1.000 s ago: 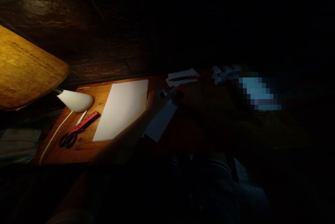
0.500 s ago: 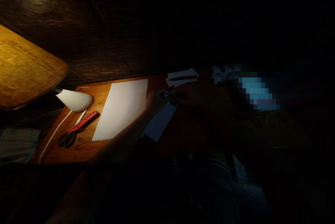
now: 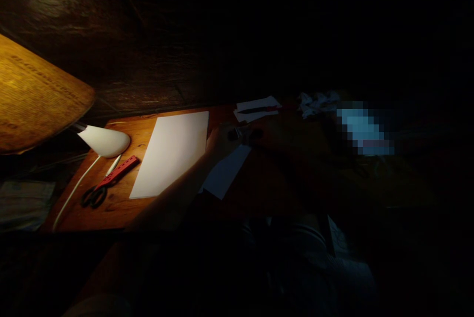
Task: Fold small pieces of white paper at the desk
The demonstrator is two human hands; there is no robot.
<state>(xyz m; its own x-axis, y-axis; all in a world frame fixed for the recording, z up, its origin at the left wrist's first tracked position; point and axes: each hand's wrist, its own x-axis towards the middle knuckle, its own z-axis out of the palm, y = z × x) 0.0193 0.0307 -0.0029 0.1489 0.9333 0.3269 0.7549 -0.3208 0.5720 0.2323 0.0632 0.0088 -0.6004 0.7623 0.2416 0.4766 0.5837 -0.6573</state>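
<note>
Between my two hands is a small folded piece of white paper [image 3: 243, 134], dim and partly covered by fingers. My left hand [image 3: 221, 140] is closed on its left side, with dark-looking fingertips or nails around it. From the right, my right hand [image 3: 269, 135] is closed on it too, mostly lost in shadow. Just below them lies a white paper strip [image 3: 226, 173] on the wooden table [image 3: 122, 219]. A stack of white paper sheets [image 3: 172, 154] rests left of my left hand. Beyond the hands, a knife [image 3: 258, 110] with a reddish handle lies on cut paper pieces [image 3: 257, 102].
A lamp with a yellow shade [image 3: 40, 95] and white base [image 3: 105, 140] stands at left. Near it lie black-handled scissors [image 3: 94, 195] and a red perforated strip [image 3: 120, 171]. Crumpled or folded white papers [image 3: 316, 103] sit at the back right, beside a pixelated bright patch.
The folded paper has turned slightly between my fingers and shows less of its bright face. My left hand has shifted a little. The things on the table stay in place.
</note>
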